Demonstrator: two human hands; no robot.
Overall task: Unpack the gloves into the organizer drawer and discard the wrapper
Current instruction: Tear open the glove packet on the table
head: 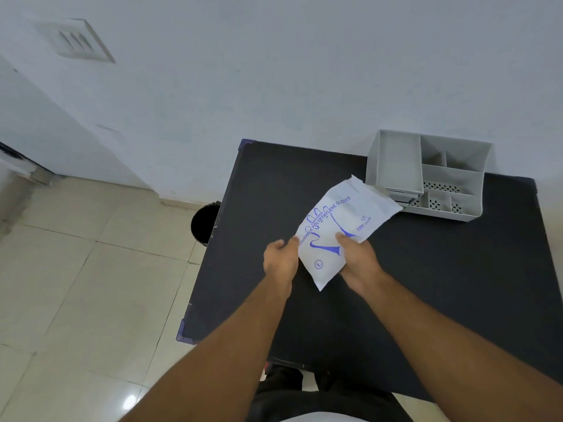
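Note:
A white packet of disposable polyethylene gloves (341, 220) with blue print is held above the black table (426, 284), tilted toward the far right. My right hand (358, 258) grips its near right edge, thumb on top. My left hand (281, 258) pinches the packet's left edge. The packet's far end looks torn open. A grey desk organizer (426, 178) stands at the table's back right, with several open compartments and small drawers at its front left, partly hidden behind the packet.
A black round bin (204, 222) stands on the tiled floor at the table's left edge. A white wall runs right behind the table. Tiled floor lies to the left.

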